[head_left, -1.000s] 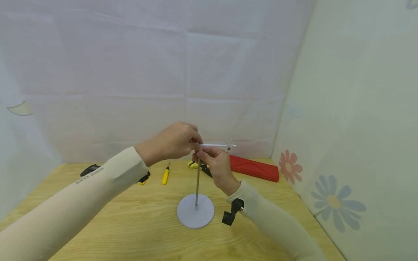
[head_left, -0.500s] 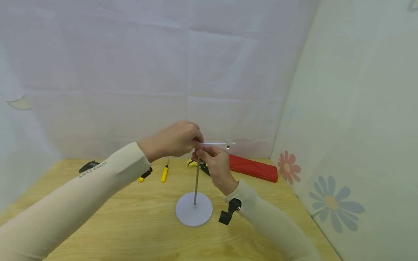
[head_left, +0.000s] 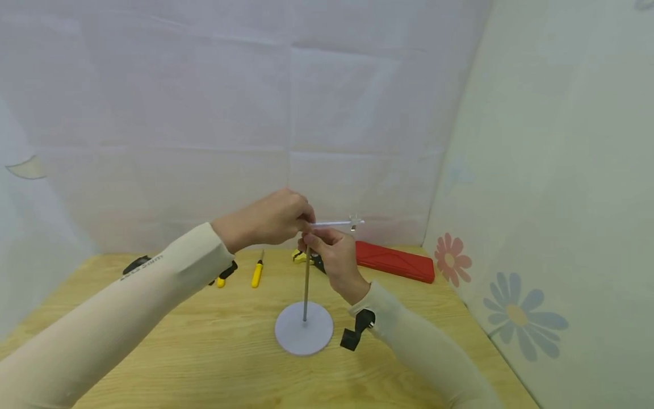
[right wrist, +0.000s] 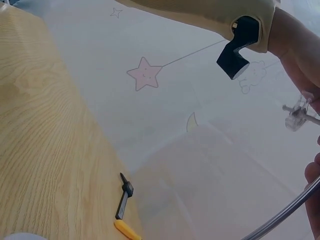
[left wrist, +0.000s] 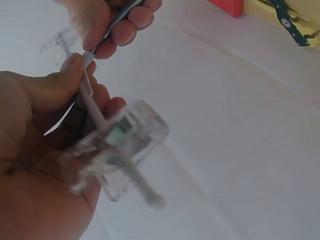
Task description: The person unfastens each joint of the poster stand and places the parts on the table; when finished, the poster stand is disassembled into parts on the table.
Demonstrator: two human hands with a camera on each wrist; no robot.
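Both hands meet at the top of the thin upright metal rod [head_left: 306, 284], which stands vertical in the round grey plastic base disc [head_left: 304, 336] on the light wood worktop [head_left: 204, 352]. Left hand [head_left: 271, 220] comes in from the left & above, fingers curled, pinching the near end of the thin white horizontal rod [head_left: 332, 224]. Left wrist view shows a clear plastic clip block [left wrist: 127, 142] sitting in that palm w/ the white rod running through it. Right hand [head_left: 332, 258] is just below, fingers curled round the metal rod's top end.

White rod's long axis runs left-right, roughly level, at right angles to the upright; its free end w/ a small clear fitting [head_left: 354, 222] points right, away from both hands. Left hand is the nearer to the joint.

Behind, on the worktop: long flat red case [head_left: 395, 262], lid down, contents not visible; yellow-handled screwdriver [head_left: 257, 274]; yellow/black pliers [head_left: 306, 258]. No open containers in view.
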